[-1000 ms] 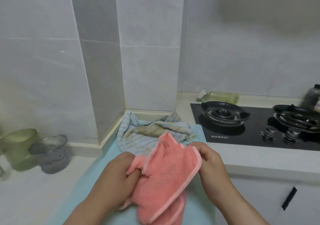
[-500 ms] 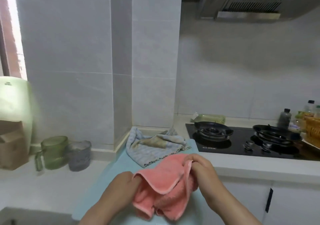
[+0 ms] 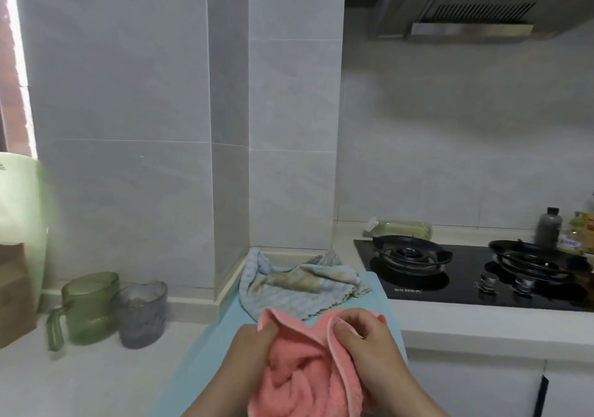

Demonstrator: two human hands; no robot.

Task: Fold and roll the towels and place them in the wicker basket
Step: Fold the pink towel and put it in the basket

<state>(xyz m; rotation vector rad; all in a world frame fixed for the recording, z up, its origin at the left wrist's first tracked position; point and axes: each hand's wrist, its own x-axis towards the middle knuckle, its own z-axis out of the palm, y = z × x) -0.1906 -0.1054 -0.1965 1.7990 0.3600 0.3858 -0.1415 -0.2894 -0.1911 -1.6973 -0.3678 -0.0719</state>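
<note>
Head view.

- Pink towel point(image 3: 299, 381): bunched, near centre, held over a light blue cloth point(image 3: 205, 359) spread on the counter.
- Left hand point(image 3: 254, 342): fingers curled, pinching the towel's upper left hem.
- Right hand point(image 3: 363, 336): fingers curled round the upper right hem.
- Striped towel point(image 3: 299, 288): crumpled, just beyond the pink one, at the far end of the blue cloth by the tiled wall.
- Green cup point(image 3: 90, 307) and grey cup point(image 3: 141, 314): side by side, left.
- Gas hob point(image 3: 466, 275): right, under a range hood point(image 3: 466, 2).
- Dark bottle point(image 3: 549, 227): far right. The yellowish shapes beside it are too blurred to identify.
</note>
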